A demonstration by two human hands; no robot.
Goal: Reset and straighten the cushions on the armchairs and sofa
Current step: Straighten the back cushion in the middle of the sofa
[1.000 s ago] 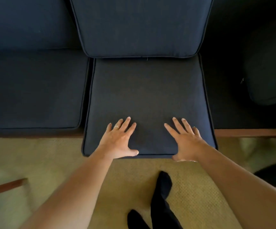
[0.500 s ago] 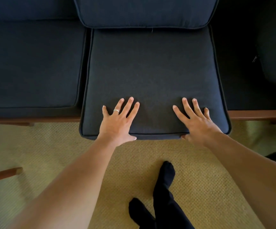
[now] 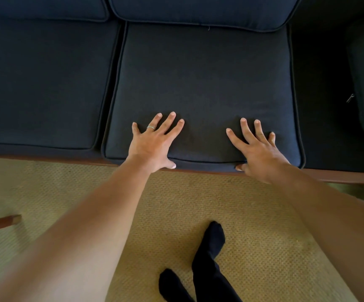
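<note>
**Hands flat on the middle seat cushion**

The seat cushion [image 3: 203,83] is lying in the middle of the sofa [image 3: 329,127], a squarish navy pad of woven fabric with piped edges and rounded corners. Its near edge is sitting along the wooden rail [image 3: 340,177]. The left hand [image 3: 152,142] is pressing flat on the near part of the cushion, fingers spread wide, a ring [image 3: 150,127] on one finger, thumb hooking over the front edge. The right hand [image 3: 257,147] is lying open the same way to the right, fingers splayed on top, thumb at the front edge. Neither is closing around anything.

A matching left cushion [image 3: 41,83] is lying just beside it, a narrow gap between them. A plump back cushion [image 3: 203,9] is resting against the far edge. To the right, the sofa base is showing dark and bare. Nearer, a tan textured carpet [image 3: 253,214] is spreading under two black-socked feet [image 3: 209,258].
</note>
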